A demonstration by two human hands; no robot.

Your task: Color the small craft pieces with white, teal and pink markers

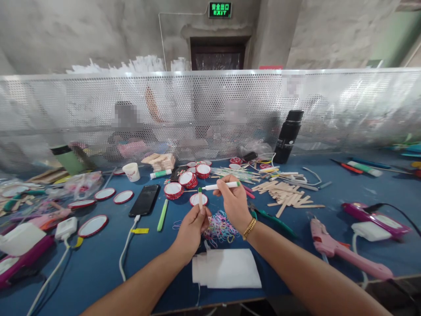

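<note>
My left hand [190,230] is closed on a wooden craft stick [200,202], held upright with a green tip at its top. In my right hand [236,206] is a white marker [212,187] with a green end, lying nearly level. Its point is beside the stick's green tip; I cannot tell whether they touch. Behind the stick lies a red-rimmed white disc [194,199]. Colourful rubber bands [223,230] are heaped under my hands. Closer to me is a folded white sheet [228,268].
Loose craft sticks [286,195] are scattered to the right, near green-handled pliers [276,221] and a pink glue gun [342,250]. A phone [145,200] on a cable lies left. A black bottle [289,137] stands before the perforated metal screen [204,109].
</note>
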